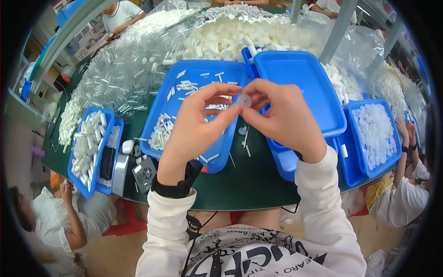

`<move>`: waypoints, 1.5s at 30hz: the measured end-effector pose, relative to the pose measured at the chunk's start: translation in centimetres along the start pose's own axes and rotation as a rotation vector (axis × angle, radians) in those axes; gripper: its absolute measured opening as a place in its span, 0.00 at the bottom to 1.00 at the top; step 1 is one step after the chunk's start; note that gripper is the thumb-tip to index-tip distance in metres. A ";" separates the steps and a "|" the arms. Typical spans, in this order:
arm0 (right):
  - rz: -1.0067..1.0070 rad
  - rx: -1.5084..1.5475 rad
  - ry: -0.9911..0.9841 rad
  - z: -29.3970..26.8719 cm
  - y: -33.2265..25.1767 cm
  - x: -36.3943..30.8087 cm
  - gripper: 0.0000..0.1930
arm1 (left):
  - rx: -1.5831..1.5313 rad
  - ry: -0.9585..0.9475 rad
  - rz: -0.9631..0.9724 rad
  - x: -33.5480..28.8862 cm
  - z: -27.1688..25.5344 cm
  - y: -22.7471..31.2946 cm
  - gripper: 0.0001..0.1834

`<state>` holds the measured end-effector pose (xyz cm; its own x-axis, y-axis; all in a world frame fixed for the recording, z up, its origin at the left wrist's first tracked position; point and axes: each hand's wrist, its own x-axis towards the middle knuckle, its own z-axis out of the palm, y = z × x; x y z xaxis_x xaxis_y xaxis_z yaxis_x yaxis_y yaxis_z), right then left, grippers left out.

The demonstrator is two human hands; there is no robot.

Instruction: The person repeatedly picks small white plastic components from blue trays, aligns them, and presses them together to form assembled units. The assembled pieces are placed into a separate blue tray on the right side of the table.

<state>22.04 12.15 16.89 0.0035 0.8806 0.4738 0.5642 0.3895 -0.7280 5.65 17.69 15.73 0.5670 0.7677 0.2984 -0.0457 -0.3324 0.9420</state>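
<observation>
A small round translucent plastic cap (244,100) is held up between the fingertips of both hands, above the table's middle. My left hand (198,121) pinches in from one side, thumb and index finger closed at the cap. From the other side my right hand (284,111) closes its thumb and fingers on it; the fingers partly hide how each grips. Beneath my left hand lies a blue tray (159,99) of short white tubes (162,131). An emptier blue tray (295,69) sits stacked beyond my right hand.
Translucent round caps fill a blue tray (374,134) at right. White cylinders fill a blue bin (90,143) at left, near a grey device (145,173). Heaps of white cylinders (258,34) and clear tubes (120,69) line the back. Other people sit at both sides.
</observation>
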 end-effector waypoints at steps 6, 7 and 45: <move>0.264 -0.023 -0.176 -2.9 0.0 -0.2 0.14 | 0.566 -0.074 0.174 -0.3 3.7 2.0 0.24; 0.251 -0.044 -0.247 -3.5 -0.1 -0.2 0.15 | 0.584 -0.086 0.158 -0.3 3.8 2.3 0.23; 0.120 0.711 0.162 -0.1 -2.4 -9.1 0.12 | -0.730 0.268 0.007 -8.1 1.6 0.7 0.16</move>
<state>20.75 3.15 14.40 0.1846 0.8987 0.3978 -0.1184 0.4221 -0.8988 2.32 10.34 13.67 0.3511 0.9040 0.2441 -0.6312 0.0360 0.7748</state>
